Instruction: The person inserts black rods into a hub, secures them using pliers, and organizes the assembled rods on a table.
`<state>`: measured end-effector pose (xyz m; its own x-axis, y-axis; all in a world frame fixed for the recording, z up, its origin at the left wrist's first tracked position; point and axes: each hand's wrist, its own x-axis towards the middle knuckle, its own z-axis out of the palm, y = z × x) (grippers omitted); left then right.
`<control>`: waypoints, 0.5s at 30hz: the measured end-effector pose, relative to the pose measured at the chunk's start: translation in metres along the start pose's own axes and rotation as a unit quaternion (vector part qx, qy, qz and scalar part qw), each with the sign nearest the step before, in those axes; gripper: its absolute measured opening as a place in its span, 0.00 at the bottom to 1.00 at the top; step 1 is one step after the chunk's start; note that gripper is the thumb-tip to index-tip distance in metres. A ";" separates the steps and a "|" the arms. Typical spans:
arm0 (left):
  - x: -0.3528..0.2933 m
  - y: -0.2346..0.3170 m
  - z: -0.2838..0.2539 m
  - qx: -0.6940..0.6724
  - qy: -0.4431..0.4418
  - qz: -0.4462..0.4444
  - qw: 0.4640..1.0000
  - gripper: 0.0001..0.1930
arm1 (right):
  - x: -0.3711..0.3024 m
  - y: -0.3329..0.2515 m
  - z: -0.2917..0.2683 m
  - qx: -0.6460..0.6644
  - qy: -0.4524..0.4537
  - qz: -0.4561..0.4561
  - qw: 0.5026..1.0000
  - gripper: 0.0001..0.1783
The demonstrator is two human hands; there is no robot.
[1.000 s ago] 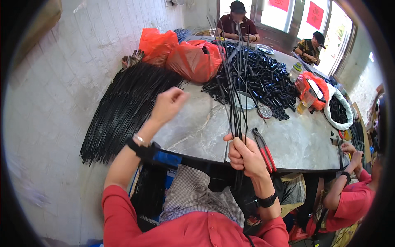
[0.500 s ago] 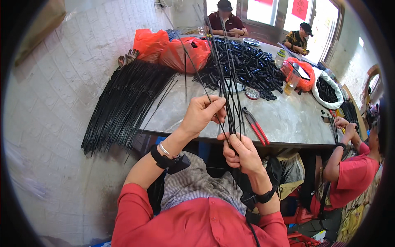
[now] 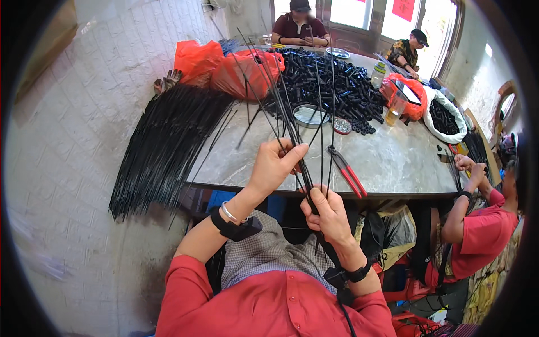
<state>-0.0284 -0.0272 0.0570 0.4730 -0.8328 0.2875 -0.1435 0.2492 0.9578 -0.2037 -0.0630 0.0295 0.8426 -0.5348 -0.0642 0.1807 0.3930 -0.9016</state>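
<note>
Several long thin black rods (image 3: 288, 119) stand fanned out above the table's front edge, held between both hands. My left hand (image 3: 275, 167) pinches some of them between thumb and fingers partway up. Lower down, my right hand (image 3: 331, 214) is closed around the bundle near its bottom end, and two rods lean away to the right of the rest. Just right of my hands lie cutting pliers with red handles (image 3: 351, 178). A big heap of similar black rods (image 3: 163, 149) overhangs the table's left edge.
Behind the rods are a round metal dish (image 3: 310, 115), a small round tin (image 3: 342, 126) and a pile of short black tubes (image 3: 337, 84). Red plastic bags (image 3: 244, 76) sit at the back left. A white sack (image 3: 457, 132) stands right. Co-workers sit at the far side and right.
My left hand, earlier pinching a rod held apart to the left, is now on the bundle. The rods' upper ends have spread wider. My right hand keeps its hold.
</note>
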 end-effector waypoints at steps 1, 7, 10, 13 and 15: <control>0.002 -0.001 0.000 0.019 0.012 0.004 1.000 0.14 | 0.003 0.000 -0.002 0.001 0.003 0.002 1.000 0.13; 0.013 -0.010 -0.012 0.244 0.026 0.019 0.969 0.14 | 0.016 0.003 -0.010 0.035 0.040 -0.017 0.998 0.11; 0.017 -0.009 0.002 0.092 0.028 0.038 0.995 0.12 | 0.021 0.003 -0.013 0.029 0.069 -0.030 0.997 0.11; 0.009 -0.005 0.015 -0.043 0.033 0.034 0.998 0.12 | 0.022 0.001 -0.012 -0.002 0.088 -0.045 0.995 0.11; 0.001 -0.009 0.015 -0.082 -0.011 0.064 0.995 0.13 | 0.022 0.001 -0.012 -0.002 0.115 -0.049 0.992 0.12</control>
<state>-0.0398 -0.0378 0.0486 0.4409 -0.7991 0.4087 -0.0571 0.4295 0.9013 -0.1911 -0.0836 0.0225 0.6831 -0.7268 -0.0721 0.2532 0.3282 -0.9100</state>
